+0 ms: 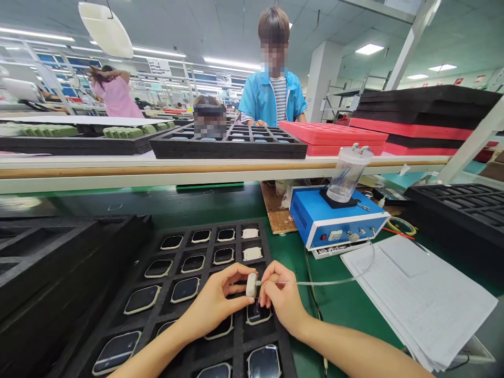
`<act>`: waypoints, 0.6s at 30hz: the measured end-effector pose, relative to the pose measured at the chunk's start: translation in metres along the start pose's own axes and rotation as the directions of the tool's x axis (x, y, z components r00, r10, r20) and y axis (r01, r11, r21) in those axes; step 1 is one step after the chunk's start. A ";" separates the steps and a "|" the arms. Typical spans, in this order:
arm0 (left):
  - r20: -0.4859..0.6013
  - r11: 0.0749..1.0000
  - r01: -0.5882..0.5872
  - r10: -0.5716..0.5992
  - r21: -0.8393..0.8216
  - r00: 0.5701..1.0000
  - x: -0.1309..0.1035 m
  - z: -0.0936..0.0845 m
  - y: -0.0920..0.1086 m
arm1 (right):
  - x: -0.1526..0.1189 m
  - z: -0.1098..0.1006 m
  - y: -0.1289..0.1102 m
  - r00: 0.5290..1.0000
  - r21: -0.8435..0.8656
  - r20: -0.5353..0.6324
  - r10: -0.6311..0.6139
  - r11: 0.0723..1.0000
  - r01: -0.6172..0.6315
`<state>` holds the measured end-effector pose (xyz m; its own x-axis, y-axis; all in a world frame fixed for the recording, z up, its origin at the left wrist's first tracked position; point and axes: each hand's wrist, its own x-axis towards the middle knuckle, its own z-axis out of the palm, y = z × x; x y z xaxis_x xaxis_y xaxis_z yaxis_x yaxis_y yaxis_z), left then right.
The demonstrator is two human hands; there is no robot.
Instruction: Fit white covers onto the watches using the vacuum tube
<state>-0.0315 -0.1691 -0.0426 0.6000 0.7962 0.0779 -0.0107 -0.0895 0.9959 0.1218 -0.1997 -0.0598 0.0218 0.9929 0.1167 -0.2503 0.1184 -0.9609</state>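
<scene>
My left hand [210, 299] grips a pale smartwatch case [251, 285] by its edges, thumb below and fingers above, with the case turned on its side. Closed around the end of a clear thin tube [326, 283], my right hand [286, 299] has the tube's tip at the case's right face; whether they touch I cannot tell. Both hands are over a black foam tray [264, 236]. Its cells hold several watch cases with dark screens [185, 289] and a few with white faces [252, 254]. The tube runs to a blue machine [311, 202].
A clear canister [346, 176] stands on the machine. Papers [425, 294] lie at the right, and another black tray [39, 278] stands at the left. Above the bench, a shelf [118, 178] carries black and red foam trays [334, 137]. A person in blue [252, 97] stands behind it.
</scene>
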 end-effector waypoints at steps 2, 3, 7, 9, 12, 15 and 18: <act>-0.004 1.000 -0.002 0.002 -0.003 1.000 0.000 0.000 0.000 | 0.000 0.000 -0.001 1.000 -0.002 -0.002 -0.001 1.000 0.001; -0.005 1.000 -0.003 0.003 -0.005 1.000 0.000 0.000 0.000 | 0.000 0.000 -0.001 1.000 -0.003 -0.002 -0.001 1.000 0.001; 0.004 1.000 -0.002 0.002 -0.007 1.000 0.000 0.000 0.000 | 0.001 -0.001 0.000 1.000 -0.002 -0.005 0.004 1.000 -0.004; 0.009 1.000 -0.003 0.003 -0.007 1.000 0.001 0.000 0.000 | 0.001 -0.001 0.000 1.000 0.000 -0.003 0.004 1.000 -0.004; 0.005 1.000 -0.001 0.001 -0.010 1.000 0.001 0.000 0.000 | 0.000 -0.001 0.001 1.000 0.006 -0.005 0.004 1.000 -0.004; 0.007 1.000 0.009 -0.009 -0.012 1.000 0.000 0.000 0.001 | 0.000 0.000 0.002 1.000 0.014 -0.005 0.003 1.000 -0.003; 0.005 1.000 0.021 -0.021 -0.008 1.000 -0.001 0.001 0.001 | 0.001 0.001 0.002 1.000 0.023 -0.002 -0.005 1.000 0.005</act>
<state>-0.0315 -0.1702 -0.0412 0.6043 0.7948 0.0566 -0.0045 -0.0677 0.9977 0.1207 -0.1983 -0.0615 0.0248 0.9924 0.1207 -0.2725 0.1228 -0.9543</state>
